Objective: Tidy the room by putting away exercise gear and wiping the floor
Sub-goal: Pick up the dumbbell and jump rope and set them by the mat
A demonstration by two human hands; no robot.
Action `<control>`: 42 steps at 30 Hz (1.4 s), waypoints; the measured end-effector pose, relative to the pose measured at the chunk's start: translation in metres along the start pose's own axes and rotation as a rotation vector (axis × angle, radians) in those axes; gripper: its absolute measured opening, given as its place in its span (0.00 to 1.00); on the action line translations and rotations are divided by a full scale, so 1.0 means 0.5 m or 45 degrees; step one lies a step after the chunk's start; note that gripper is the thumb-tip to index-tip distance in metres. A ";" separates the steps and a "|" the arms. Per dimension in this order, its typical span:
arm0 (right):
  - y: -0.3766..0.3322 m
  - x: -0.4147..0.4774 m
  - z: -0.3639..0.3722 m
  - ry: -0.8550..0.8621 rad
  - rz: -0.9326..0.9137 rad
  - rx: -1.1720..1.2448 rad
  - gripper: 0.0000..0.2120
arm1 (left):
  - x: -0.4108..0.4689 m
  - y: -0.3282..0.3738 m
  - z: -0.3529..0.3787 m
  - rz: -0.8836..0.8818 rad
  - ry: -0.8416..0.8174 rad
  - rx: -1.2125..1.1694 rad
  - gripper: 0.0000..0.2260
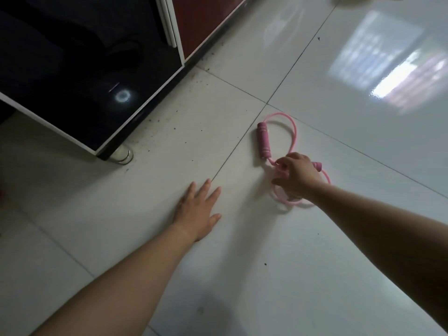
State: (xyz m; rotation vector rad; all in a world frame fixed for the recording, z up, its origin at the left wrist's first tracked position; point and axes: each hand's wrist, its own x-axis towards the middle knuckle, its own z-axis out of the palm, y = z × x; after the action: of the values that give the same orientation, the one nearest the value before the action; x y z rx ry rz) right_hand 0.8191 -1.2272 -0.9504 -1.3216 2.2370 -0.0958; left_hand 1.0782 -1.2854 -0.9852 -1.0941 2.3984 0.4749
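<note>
Tiles of glossy white ceramic make up the floor [315, 263], crossed by thin dark grout lines. On it, right of centre, lies a pink figure-eight exercise tube [292, 128] of rubber with two pink foam grips. The far handle [263, 141] lies flat on the tile, and one loop of tube curves out from its top end and back down. The near handle [317, 165] is mostly hidden behind the right hand [297, 177]. That hand reaches in from the right and sits over the crossing of the two loops; its fingers [287, 160] are curled round the tube there, grasping it. The lower loop shows below and right of the wrist, resting on the floor.

The left hand [197, 210] is well apart from the tube, to its left, palm down with its fingers [206, 191] straight and slightly spread, released and holding nothing. Whether the palm presses the tile or hovers just above it, I cannot tell.

At upper left stands a glossy black cabinet [72, 81] with white edging, its corner on a short round metal foot [123, 155]. Dark specks of dirt [155, 122] are scattered on the tiles along its base. A dark red panel [201, 20] adjoins it further back, and a bright window reflection [388, 73] lies on the tiles at upper right.
</note>
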 end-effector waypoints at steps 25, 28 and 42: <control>-0.061 -0.080 0.030 -0.309 -0.290 -0.104 0.20 | 0.040 -0.023 -0.079 0.609 0.234 0.130 0.24; -0.053 -0.089 0.034 -0.309 -0.233 -0.102 0.13 | 0.056 -0.017 -0.084 0.651 0.219 0.284 0.17; -0.160 -0.105 -0.022 -0.103 -0.339 0.177 0.09 | -0.069 -0.158 -0.225 0.392 0.056 -0.141 0.08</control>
State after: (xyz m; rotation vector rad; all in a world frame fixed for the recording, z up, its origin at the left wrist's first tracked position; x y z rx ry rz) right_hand 0.8970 -1.2273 -0.8938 -1.5109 1.9405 -0.2837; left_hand 1.1294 -1.3680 -0.8821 -0.7866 2.6186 0.6995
